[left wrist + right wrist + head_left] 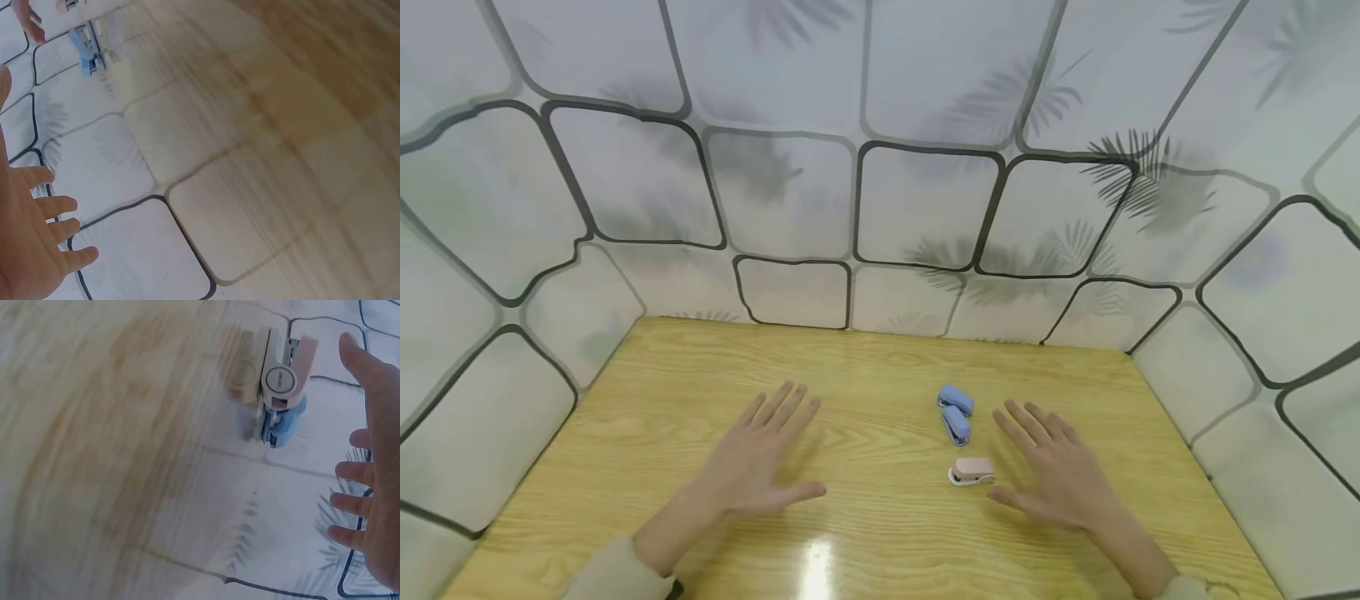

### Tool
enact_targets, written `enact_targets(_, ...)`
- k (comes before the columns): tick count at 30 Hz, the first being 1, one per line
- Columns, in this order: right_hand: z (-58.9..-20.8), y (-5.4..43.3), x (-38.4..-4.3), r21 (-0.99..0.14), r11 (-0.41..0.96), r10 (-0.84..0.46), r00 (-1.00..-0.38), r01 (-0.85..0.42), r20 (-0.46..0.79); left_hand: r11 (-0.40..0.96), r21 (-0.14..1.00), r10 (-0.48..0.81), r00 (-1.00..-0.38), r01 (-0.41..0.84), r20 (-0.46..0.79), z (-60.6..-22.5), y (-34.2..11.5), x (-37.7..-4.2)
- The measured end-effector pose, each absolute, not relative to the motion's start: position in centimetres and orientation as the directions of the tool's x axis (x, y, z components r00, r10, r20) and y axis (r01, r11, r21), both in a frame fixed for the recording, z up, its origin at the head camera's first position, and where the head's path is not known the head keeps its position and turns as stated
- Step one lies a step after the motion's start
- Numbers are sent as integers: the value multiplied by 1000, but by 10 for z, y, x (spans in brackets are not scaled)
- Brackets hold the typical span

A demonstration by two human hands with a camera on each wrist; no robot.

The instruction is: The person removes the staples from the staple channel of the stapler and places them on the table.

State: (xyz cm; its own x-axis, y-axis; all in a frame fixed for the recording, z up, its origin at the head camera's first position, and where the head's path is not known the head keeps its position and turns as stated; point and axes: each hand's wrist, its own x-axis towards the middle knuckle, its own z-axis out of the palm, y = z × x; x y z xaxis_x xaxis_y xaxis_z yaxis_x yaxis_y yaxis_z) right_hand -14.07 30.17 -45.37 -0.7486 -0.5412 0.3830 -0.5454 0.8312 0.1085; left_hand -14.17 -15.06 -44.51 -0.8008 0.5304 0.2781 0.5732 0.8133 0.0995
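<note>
Two blue mini staplers, a farther one (956,399) and a nearer one (956,424), lie touching each other on the wooden table, right of the middle. Closer to the person sits a pink and white mini stapler (972,471); the right wrist view shows the pink stapler (286,375) large, with blue behind it. My right hand (1060,471) is just right of the staplers, fingers spread, holding nothing. Over the left half of the table my left hand (752,467) is spread too, thumb out, apart from every stapler.
The glossy wood-grain table (865,375) reflects a bright light near its front edge. Pale panels (925,208) with dark rounded outlines and leaf prints enclose its back, left and right sides.
</note>
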Motion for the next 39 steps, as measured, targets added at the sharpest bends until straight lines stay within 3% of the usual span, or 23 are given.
enact_targets(19, -462, 278, -144, 202, 742, -669, -692, -639, 271, 765, 62, 614, -756, 641, 227, -455, -134, -136)
enact_targets(27, -468, 274, -152, 230, 667, -737, -583, -709, 340, 769, 77, 615, -767, 635, 183, -458, -130, -136)
enact_targets(39, -469, 242, -160, 253, 594, -793, -505, -763, 340, 758, 205, 600, -785, 619, 150, -462, -127, -138)
